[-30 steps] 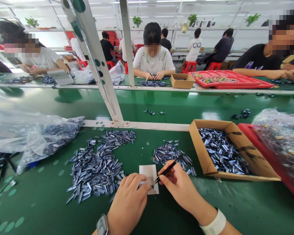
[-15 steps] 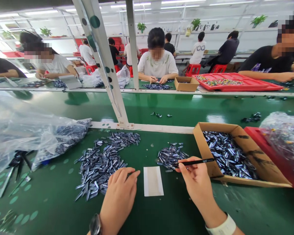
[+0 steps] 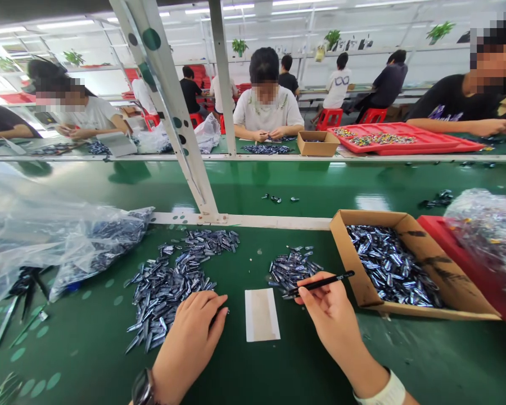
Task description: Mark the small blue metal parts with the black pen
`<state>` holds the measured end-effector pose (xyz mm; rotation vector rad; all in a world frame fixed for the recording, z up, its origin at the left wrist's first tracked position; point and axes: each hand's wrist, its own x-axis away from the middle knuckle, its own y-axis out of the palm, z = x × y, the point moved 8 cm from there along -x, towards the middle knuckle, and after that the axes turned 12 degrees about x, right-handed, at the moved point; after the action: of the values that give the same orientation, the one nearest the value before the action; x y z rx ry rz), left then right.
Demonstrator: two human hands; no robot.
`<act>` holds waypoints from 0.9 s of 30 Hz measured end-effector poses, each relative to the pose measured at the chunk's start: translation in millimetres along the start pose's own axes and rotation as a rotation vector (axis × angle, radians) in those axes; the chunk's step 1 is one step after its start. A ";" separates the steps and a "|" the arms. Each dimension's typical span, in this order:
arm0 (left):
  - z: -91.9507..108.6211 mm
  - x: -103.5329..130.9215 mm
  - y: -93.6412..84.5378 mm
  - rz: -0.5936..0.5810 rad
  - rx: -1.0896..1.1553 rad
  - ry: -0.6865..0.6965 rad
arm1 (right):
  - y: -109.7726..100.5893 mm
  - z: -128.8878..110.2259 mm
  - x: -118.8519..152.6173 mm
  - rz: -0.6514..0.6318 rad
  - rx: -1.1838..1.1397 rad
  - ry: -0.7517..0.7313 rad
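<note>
My right hand (image 3: 326, 306) grips black tweezers (image 3: 326, 280) with pale lettering near the back end. Their tip points left, at the near edge of a small pile of dark, shiny slim parts (image 3: 293, 264). My left hand (image 3: 196, 323) lies over the right edge of a larger pile of the same parts (image 3: 160, 298). Its thumb and forefinger tips are close together; a tiny bright spot shows there, too small to name. Between the hands a pale rectangular card (image 3: 262, 315) with white side strips lies flat on the green table (image 3: 253, 374).
A cardboard box (image 3: 341, 230) full of shiny parts stands right, beside a red tray (image 3: 432, 225) under a plastic bag. Left lie a clear bag of parts (image 3: 105, 236) and dark-handled tools (image 3: 25, 284). A white post (image 3: 194, 169) rises at the table's back; co-workers sit beyond.
My left hand has shifted left and slightly down, away from the card. My right hand has drawn the tweezers left, their tip now at the near edge of the small pile.
</note>
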<state>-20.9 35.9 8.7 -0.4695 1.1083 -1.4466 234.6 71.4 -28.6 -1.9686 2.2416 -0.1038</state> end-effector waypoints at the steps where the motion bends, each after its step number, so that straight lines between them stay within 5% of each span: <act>1: -0.7 0.0 -0.9 -0.002 0.003 0.002 | 0.6 0.0 0.3 -0.004 0.002 0.001; 16: -2.4 -17.6 4.3 -0.193 -0.017 -0.150 | 2.1 3.2 0.1 -0.030 0.032 -0.016; 27: 1.5 -23.0 5.7 -0.158 -0.079 -0.112 | 4.4 2.8 1.4 -0.055 0.038 0.010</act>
<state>-11.4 57.5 11.8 -0.6988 1.0601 -1.4976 230.6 70.8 -32.1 -2.0141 2.1755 -0.1617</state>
